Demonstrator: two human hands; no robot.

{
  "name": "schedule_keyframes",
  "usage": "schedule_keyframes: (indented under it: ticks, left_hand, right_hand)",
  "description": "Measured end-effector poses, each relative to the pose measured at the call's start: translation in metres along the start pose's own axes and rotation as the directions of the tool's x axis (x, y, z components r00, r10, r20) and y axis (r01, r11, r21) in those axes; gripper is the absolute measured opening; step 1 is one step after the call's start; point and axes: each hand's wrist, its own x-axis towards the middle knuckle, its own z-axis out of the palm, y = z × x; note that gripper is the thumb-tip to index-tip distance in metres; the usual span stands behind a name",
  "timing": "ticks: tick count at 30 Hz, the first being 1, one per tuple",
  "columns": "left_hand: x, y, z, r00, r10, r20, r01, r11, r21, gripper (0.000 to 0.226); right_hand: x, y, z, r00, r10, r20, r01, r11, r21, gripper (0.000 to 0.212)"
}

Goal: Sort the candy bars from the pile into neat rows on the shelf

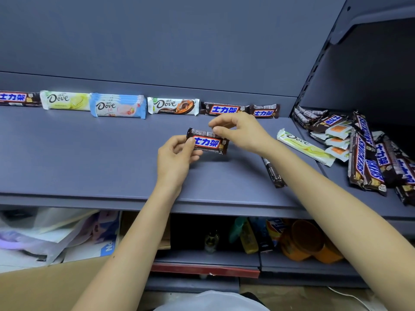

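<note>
hidden: dark bar (275, 176) under forearm (298, 169); pile (368, 153) cropped right | far row (173, 106): 3 Snickers, 3 Dove kinds | left hand (177, 153) + right hand (238, 133) pinch Snickers bar (207, 142)

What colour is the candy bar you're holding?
Dark brown candy bar, with a blue, white and red logo; head view.

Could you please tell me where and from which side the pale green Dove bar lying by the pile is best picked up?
Pinch the pale green Dove bar across its narrow width, probably near its free upper-left end, coming from above. It lies flat and slanted on the shelf; its other end reaches the pile, leaving less finger room there.
</note>
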Motion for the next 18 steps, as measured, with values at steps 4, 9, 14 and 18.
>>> schedule_keyframes:
  ticks: [4,9,14,18]
  left_hand:
    - [-0.002,-0.003,0.006,1.000,0.002,0.018,-0.002,1.000,0.014,0.013]
    - [-0.004,-0.009,0.010,0.999,0.033,0.024,-0.037,0.980,0.197,0.014]
    - [-0.009,-0.012,0.014,0.979,0.142,0.149,-0.200,0.831,0.520,0.023]
    - [-0.012,-0.014,0.012,0.958,0.152,0.242,-0.273,0.737,0.618,0.014]
  right_hand:
    - [-0.004,0.001,0.001,0.999,-0.007,0.051,0.009,0.999,-0.045,0.018]
    - [0.003,0.014,0.003,0.999,-0.032,0.020,0.034,0.992,-0.118,0.012]
    - [0.029,0.053,-0.016,0.989,0.041,-0.145,-0.089,0.935,-0.343,0.017]
    - [0.048,0.089,-0.040,0.962,0.173,-0.210,-0.251,0.866,-0.433,0.021]
